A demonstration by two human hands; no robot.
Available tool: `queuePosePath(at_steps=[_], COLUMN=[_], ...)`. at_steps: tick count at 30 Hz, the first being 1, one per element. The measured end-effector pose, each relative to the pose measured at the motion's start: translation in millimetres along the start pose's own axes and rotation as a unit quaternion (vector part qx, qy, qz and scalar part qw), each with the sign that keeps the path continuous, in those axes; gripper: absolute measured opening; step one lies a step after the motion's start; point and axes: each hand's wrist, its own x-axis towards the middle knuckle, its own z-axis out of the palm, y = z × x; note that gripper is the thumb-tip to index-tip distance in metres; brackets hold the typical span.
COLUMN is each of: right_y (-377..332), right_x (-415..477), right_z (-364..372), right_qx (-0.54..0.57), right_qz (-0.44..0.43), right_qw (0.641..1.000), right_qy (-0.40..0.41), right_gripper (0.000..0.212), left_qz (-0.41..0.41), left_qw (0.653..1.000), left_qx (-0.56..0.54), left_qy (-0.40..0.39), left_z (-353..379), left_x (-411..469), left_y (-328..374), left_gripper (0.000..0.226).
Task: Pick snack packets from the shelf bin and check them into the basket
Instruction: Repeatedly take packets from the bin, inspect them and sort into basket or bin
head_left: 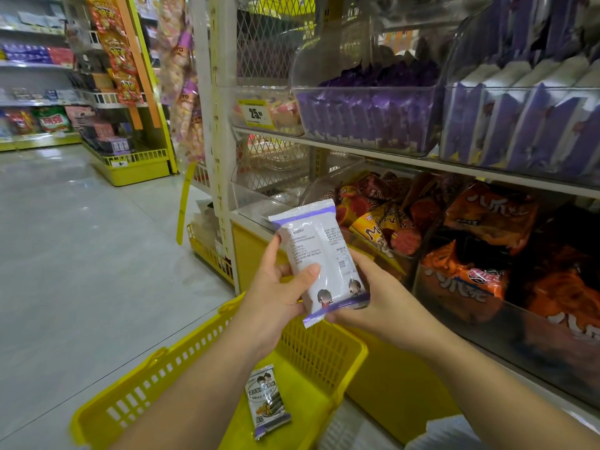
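Note:
A white and purple snack packet is held upright in front of me, its printed back side facing me. My left hand grips its left edge, thumb across the front. My right hand holds its lower right corner from behind. Below the hands a yellow plastic basket stands on the floor, and one small packet lies flat inside it. On the upper shelf, clear bins hold several purple packets of the same kind.
Bins of orange and red snack bags fill the lower shelf at right. An upright shelf post and a yellow shelf base stand just beyond the basket. Grey aisle floor stretches left toward more yellow shelving.

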Motion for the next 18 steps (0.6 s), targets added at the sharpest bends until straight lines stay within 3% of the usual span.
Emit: queuePosePath(at_steps=[6, 14, 18], right_y=[-7.0, -6.4, -7.2], right_x=[3.0, 1.9, -0.8], right_z=[-11.3, -1.3, 1.8], right_qx=[0.218, 0.219, 0.206], right_qz=[0.068, 0.053, 0.048], right_qw=[0.973, 0.974, 0.977], right_qy=[-0.043, -0.030, -0.036], right_gripper=[0.046, 0.034, 0.035], left_qz=[-0.021, 0.009, 0.025], left_qw=[1.000, 0.980, 0.977], left_qx=[0.019, 0.160, 0.181], left_qy=[0.002, -0.117, -0.112], left_z=[-10.1, 1.6, -0.8], left_x=[3.5, -3.2, -2.7], left_y=[-0.1, -2.7, -5.3], left_gripper=[0.040, 0.049, 0.062])
